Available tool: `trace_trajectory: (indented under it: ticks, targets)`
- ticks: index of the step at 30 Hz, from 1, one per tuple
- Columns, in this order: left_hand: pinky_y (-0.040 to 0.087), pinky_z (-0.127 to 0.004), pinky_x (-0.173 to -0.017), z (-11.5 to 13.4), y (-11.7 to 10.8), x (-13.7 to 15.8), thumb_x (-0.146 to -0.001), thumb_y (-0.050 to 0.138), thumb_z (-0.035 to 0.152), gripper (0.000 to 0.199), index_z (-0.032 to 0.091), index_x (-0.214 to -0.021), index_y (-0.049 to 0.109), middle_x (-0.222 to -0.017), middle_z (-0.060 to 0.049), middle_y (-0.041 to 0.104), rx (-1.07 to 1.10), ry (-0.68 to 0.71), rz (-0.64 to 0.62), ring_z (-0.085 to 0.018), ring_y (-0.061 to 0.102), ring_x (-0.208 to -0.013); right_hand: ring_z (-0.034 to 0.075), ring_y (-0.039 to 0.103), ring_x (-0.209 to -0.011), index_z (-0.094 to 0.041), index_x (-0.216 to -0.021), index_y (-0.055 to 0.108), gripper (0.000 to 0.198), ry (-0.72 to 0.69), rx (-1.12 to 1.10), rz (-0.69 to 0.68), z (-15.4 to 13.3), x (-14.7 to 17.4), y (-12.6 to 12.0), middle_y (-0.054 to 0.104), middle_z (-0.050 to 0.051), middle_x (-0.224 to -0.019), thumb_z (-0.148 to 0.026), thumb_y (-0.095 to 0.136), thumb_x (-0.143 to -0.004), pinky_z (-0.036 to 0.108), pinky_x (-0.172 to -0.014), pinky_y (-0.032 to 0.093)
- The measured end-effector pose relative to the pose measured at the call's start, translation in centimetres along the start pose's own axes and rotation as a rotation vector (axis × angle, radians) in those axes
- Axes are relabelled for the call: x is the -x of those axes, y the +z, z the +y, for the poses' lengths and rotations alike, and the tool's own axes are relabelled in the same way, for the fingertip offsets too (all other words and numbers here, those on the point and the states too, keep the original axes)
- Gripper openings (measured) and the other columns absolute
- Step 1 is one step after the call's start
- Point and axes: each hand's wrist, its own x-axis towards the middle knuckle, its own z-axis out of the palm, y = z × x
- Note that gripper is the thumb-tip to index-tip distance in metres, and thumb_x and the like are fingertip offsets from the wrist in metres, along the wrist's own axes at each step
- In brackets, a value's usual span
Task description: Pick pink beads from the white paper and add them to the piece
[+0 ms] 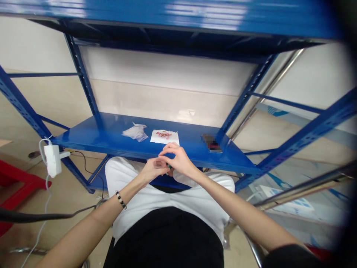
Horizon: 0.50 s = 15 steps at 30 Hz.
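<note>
Both hands meet just over the front edge of the blue shelf, above the lap. My left hand (pixel 152 169) has its fingers drawn together, and a pinkish-brown oval patch shows at its fingers. My right hand (pixel 178 159) arches over with thumb and fingers brought to a pinch against the left fingertips. A speck of green shows beneath the right hand; what the fingers hold is too small to name. Just beyond them, a white sheet of paper (pixel 156 139) bears a small heap of pink, red and brownish bits (pixel 164 134). Left of it lies a crumpled clear plastic bag (pixel 135 132).
A blurred-out dark flat object (pixel 212 143) lies toward the right end of the blue shelf (pixel 111 124). An upper blue shelf (pixel 173 16) overhangs it. A white power strip (pixel 52 160) hangs at the left post, and a red stool (pixel 22 182) stands left.
</note>
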Motion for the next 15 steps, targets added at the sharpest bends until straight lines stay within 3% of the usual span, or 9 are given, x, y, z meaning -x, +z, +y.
trace_trajectory:
  ticks: [2,4,7,10,15]
  targets:
    - [0.041,-0.025,-0.057,0.1,0.1,0.1,-0.060,0.086,0.033,0.034,0.012,-0.070,0.061,-0.061,-0.002,0.061,0.008,-0.006,0.001,-0.012,0.055,-0.056,0.019,0.061,-0.091,-0.024,-0.081,0.077,0.010,-0.032,-0.009,-0.075,-0.3,0.4,-0.1,0.070,0.004,-0.090,-0.033,0.071,-0.084,0.034,-0.084,0.046]
    - [0.040,-0.025,-0.057,0.0,0.0,0.0,-0.063,0.085,0.033,0.032,0.012,-0.072,0.061,-0.060,-0.001,0.061,0.019,0.004,0.004,-0.011,0.054,-0.054,0.019,0.062,-0.091,-0.024,-0.082,0.077,0.013,-0.019,-0.037,-0.061,1.5,-0.1,-0.4,0.071,0.004,-0.091,-0.033,0.069,-0.085,0.034,-0.085,0.047]
    - [0.040,-0.024,-0.058,-0.3,-0.4,-0.4,-0.067,0.083,0.034,0.031,0.014,-0.070,0.059,-0.056,0.000,0.060,0.052,0.023,0.006,-0.011,0.054,-0.052,0.020,0.065,-0.084,-0.020,-0.081,0.077,0.017,0.107,-0.018,0.128,7.1,-2.4,-1.3,0.073,0.006,-0.085,-0.034,0.067,-0.085,0.033,-0.079,0.049]
    - [0.040,-0.024,-0.055,-0.8,-0.4,-0.8,-0.069,0.082,0.036,0.031,0.015,-0.071,0.059,-0.055,0.000,0.059,0.129,-0.002,0.027,-0.011,0.053,-0.050,0.020,0.066,-0.079,-0.017,-0.084,0.078,0.015,0.327,0.151,0.241,13.7,-5.4,-2.2,0.075,0.008,-0.087,-0.027,0.067,-0.080,0.031,-0.076,0.050]
    - [0.038,-0.023,-0.051,-1.5,0.2,-0.9,-0.069,0.082,0.039,0.034,0.016,-0.071,0.057,-0.053,-0.001,0.059,0.193,-0.039,0.017,-0.011,0.051,-0.047,0.020,0.068,-0.069,-0.017,-0.085,0.079,0.017,0.470,0.224,0.170,20.6,-8.6,-2.0,0.075,0.007,-0.076,-0.027,0.074,-0.072,0.026,-0.065,0.050]
